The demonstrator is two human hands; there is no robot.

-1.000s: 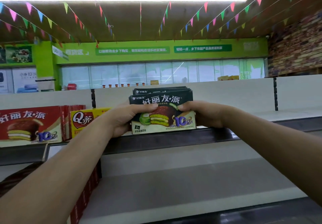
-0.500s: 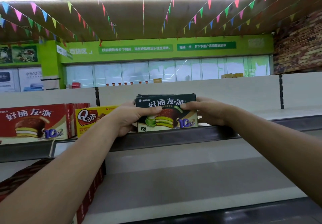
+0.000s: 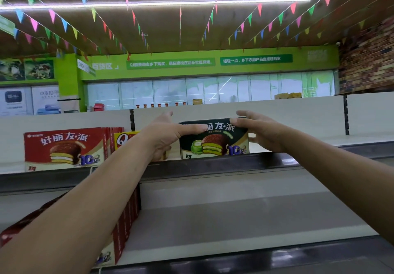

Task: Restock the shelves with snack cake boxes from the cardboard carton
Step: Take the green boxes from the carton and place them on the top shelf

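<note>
A dark green snack cake box (image 3: pixel 213 143) stands upright on the top shelf (image 3: pixel 309 140), front face toward me. My left hand (image 3: pixel 162 133) is at the box's left end, its straight thumb lying across the upper front and its fingers stretched out past the top. At the right end is my right hand (image 3: pixel 260 130), fingers loosely spread, the thumb touching the upper right corner. Neither hand grips the box. The cardboard carton is out of view.
Left of the green box on the same shelf stand a yellow box (image 3: pixel 122 141) and a row of red snack cake boxes (image 3: pixel 64 148). More red boxes (image 3: pixel 125 220) fill the left of the lower shelf (image 3: pixel 234 220). A dark metal rail (image 3: pixel 213 166) fronts the top shelf.
The green box went from held in both hands at the shelf edge to standing further back on the shelf. Both hands have loosened and their fingers have straightened off it.
</note>
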